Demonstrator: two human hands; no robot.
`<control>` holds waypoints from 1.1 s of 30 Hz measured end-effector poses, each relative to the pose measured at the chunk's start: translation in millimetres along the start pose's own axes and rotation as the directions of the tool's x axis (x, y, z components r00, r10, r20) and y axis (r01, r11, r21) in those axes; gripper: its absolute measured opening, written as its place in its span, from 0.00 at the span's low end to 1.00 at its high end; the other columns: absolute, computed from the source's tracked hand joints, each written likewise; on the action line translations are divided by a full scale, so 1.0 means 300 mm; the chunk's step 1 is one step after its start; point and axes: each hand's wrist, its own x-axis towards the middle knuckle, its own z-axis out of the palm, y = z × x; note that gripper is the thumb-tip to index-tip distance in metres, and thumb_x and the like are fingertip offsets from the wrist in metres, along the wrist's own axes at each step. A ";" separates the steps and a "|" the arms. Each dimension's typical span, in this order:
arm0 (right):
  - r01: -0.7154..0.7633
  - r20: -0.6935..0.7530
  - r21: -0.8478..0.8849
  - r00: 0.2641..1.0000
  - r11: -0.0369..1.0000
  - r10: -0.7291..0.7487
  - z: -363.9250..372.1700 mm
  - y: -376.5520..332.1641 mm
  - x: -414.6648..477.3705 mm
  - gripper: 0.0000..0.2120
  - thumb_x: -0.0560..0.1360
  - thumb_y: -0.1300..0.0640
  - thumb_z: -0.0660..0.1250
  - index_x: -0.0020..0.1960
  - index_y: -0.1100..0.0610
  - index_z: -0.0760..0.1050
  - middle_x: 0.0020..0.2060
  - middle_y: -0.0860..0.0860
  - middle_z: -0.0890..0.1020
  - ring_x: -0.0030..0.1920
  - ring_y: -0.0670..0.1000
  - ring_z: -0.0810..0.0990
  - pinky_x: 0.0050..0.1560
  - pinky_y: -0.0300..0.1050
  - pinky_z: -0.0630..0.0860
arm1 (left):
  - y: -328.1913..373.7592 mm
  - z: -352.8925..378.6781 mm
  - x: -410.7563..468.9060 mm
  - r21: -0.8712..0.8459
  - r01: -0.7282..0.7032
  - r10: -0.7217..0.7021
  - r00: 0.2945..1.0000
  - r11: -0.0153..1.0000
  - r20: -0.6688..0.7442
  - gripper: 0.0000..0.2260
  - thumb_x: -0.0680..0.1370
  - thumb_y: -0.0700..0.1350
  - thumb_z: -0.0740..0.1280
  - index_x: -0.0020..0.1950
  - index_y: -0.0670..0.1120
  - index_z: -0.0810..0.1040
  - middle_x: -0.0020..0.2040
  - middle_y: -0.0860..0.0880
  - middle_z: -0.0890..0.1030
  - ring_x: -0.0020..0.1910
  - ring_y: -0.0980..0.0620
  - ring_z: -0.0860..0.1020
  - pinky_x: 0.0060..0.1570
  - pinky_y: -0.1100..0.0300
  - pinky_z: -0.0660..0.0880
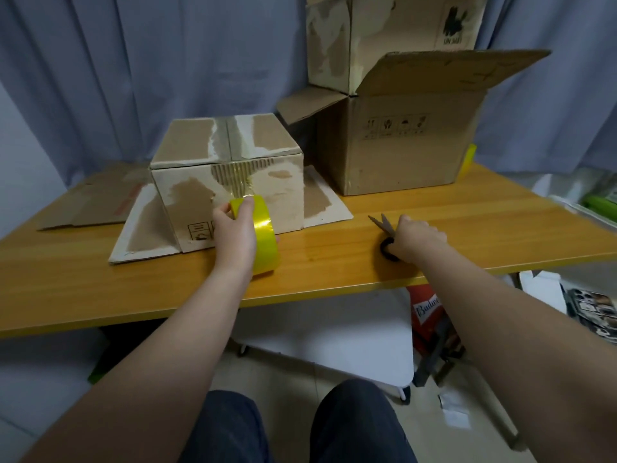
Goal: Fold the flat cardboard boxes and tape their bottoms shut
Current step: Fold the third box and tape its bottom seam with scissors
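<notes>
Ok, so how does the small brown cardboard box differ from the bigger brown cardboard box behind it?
The small brown cardboard box has its top flaps folded shut and taped along the seam; the bigger brown cardboard box has its flaps open. The small one's skin is torn in pale patches; the bigger one's front is mostly intact. Both stand on the wooden table.
</notes>
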 end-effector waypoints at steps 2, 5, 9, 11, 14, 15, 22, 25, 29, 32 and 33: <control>-0.002 0.026 0.030 1.000 1.000 0.001 -0.016 -0.011 -0.021 0.22 0.76 0.53 0.64 0.67 0.58 0.63 0.57 0.57 0.75 0.58 0.60 0.73 0.53 0.52 0.66 | -0.005 -0.002 0.007 0.003 0.005 -0.005 1.000 1.000 0.004 0.21 0.66 0.66 0.64 0.54 0.59 0.65 0.55 0.42 0.79 0.50 0.36 0.80 0.50 0.37 0.78; 0.031 -0.101 0.275 0.995 0.961 -0.003 -0.022 -0.026 -0.056 0.22 0.74 0.50 0.69 0.62 0.57 0.66 0.47 0.53 0.75 0.52 0.58 0.76 0.54 0.53 0.73 | 0.016 -0.012 0.022 0.001 0.030 -0.030 0.999 1.000 0.024 0.33 0.65 0.66 0.66 0.66 0.56 0.63 0.60 0.42 0.78 0.53 0.37 0.80 0.50 0.40 0.78; 0.306 -0.320 0.765 0.944 0.567 -0.077 -0.028 -0.091 -0.144 0.22 0.76 0.57 0.68 0.67 0.54 0.66 0.54 0.53 0.79 0.54 0.55 0.79 0.56 0.55 0.77 | 0.070 -0.052 0.007 0.000 0.024 -0.024 0.996 1.000 0.092 0.26 0.79 0.49 0.63 0.74 0.47 0.59 0.45 0.40 0.83 0.29 0.45 0.81 0.27 0.57 0.77; 0.389 -0.324 0.808 0.921 0.442 -0.217 -0.046 -0.157 -0.193 0.24 0.77 0.61 0.66 0.71 0.52 0.64 0.58 0.53 0.78 0.58 0.53 0.78 0.60 0.52 0.76 | 0.076 -0.082 -0.010 0.019 0.023 -0.025 0.994 1.000 0.107 0.26 0.80 0.47 0.63 0.75 0.46 0.57 0.41 0.40 0.83 0.26 0.46 0.80 0.28 0.58 0.76; 0.557 -0.388 0.673 0.826 0.486 -0.409 -0.077 -0.293 -0.226 0.25 0.77 0.61 0.66 0.72 0.51 0.64 0.59 0.49 0.74 0.63 0.54 0.73 0.66 0.55 0.69 | 0.088 -0.138 -0.027 -0.018 0.051 -0.049 0.992 0.999 0.114 0.26 0.80 0.46 0.63 0.75 0.46 0.57 0.39 0.40 0.83 0.26 0.46 0.79 0.29 0.58 0.76; 0.613 -0.418 0.581 0.789 0.535 -0.451 -0.092 -0.342 -0.225 0.26 0.77 0.59 0.66 0.72 0.49 0.64 0.61 0.49 0.73 0.64 0.54 0.72 0.67 0.55 0.66 | 0.095 -0.155 -0.030 -0.013 0.062 -0.060 0.992 0.998 0.111 0.26 0.79 0.46 0.63 0.75 0.47 0.58 0.39 0.39 0.83 0.26 0.46 0.79 0.28 0.58 0.76; 0.753 -0.541 0.011 0.558 0.658 -0.629 -0.199 -0.665 -0.200 0.26 0.73 0.45 0.67 0.68 0.51 0.66 0.60 0.54 0.71 0.62 0.57 0.69 0.59 0.51 0.60 | 0.133 -0.243 -0.046 0.013 0.130 -0.131 0.980 0.991 0.149 0.25 0.80 0.46 0.63 0.75 0.47 0.59 0.37 0.39 0.83 0.27 0.44 0.80 0.30 0.57 0.77; 0.740 -0.480 -0.140 0.530 0.657 -0.699 -0.191 -0.747 -0.179 0.29 0.70 0.40 0.68 0.66 0.52 0.66 0.59 0.54 0.73 0.61 0.58 0.71 0.58 0.52 0.61 | 0.143 -0.248 -0.044 -0.009 0.168 -0.164 0.970 0.986 0.181 0.18 0.80 0.47 0.63 0.69 0.46 0.66 0.39 0.39 0.84 0.30 0.43 0.81 0.30 0.57 0.78; 0.733 -0.467 -0.149 0.539 0.663 -0.701 -0.146 -0.767 -0.145 0.31 0.68 0.38 0.69 0.64 0.51 0.65 0.60 0.53 0.75 0.60 0.58 0.71 0.55 0.53 0.62 | 0.150 -0.255 -0.040 -0.013 0.217 -0.210 0.955 0.976 0.209 0.11 0.81 0.49 0.60 0.62 0.46 0.70 0.40 0.37 0.83 0.31 0.42 0.81 0.32 0.57 0.77; 0.741 -0.484 -0.200 0.494 0.641 -0.723 -0.122 -0.761 -0.139 0.35 0.65 0.33 0.70 0.64 0.51 0.65 0.59 0.53 0.75 0.59 0.57 0.71 0.53 0.52 0.61 | 0.141 -0.266 -0.037 -0.009 0.229 -0.223 0.953 0.973 0.207 0.12 0.82 0.49 0.58 0.61 0.43 0.70 0.36 0.37 0.82 0.29 0.42 0.80 0.34 0.55 0.77; 0.740 -0.486 -0.206 0.490 0.640 -0.723 -0.119 -0.762 -0.140 0.36 0.64 0.32 0.69 0.64 0.51 0.66 0.59 0.53 0.75 0.59 0.57 0.70 0.52 0.51 0.61 | 0.142 -0.271 -0.041 -0.013 0.248 -0.240 0.950 0.969 0.200 0.14 0.82 0.49 0.58 0.61 0.41 0.71 0.35 0.37 0.82 0.28 0.43 0.79 0.36 0.54 0.77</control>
